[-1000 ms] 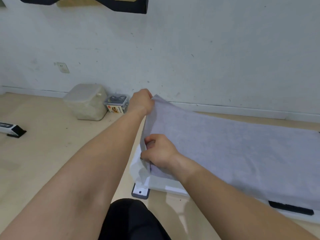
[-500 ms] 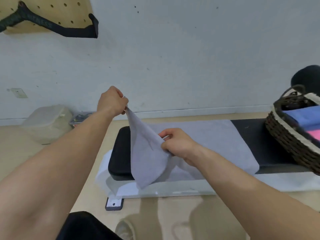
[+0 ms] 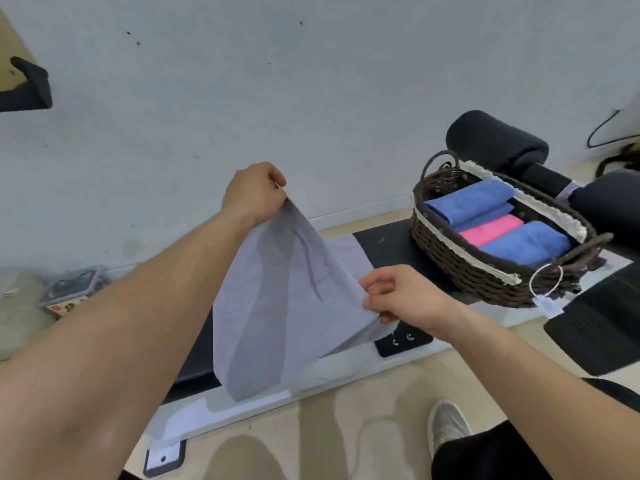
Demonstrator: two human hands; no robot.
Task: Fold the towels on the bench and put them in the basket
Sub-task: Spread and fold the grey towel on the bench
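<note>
Now one grey towel [image 3: 284,306] is hanging over the bench [image 3: 388,244], its top edge slanting from the left hand [image 3: 254,194], pinching it high, down to the right hand [image 3: 405,296], pinching it low — loose corner pointing floorward. One basket [image 3: 450,261] on the bench is holding two blue towels [image 3: 471,199] and one pink towel [image 3: 491,228].

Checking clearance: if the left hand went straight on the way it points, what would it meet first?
The left hand would likely meet the wall first; the basket is off to its right. Depth is unclear.
</note>
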